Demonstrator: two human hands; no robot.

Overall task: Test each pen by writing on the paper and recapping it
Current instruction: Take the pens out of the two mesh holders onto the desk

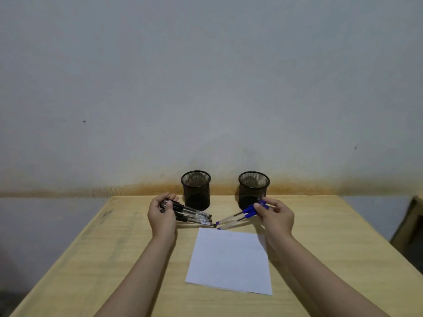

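The left hand (162,216) hides the black pens' (192,215) capped ends beside the left mesh cup (196,189); their exact count is unclear.

black pens (193,216), blue pens (238,217), blank paper (229,261)

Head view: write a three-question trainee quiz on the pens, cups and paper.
1. True or false: the paper already bears pen marks.
2. Which hand grips the blue pens? A) left B) right
3. How many mesh cups stand at the table's far edge?

Key:
1. False; it looks blank.
2. B; the right hand grips them, the left hand the black pens.
3. Two: left cup, right cup.
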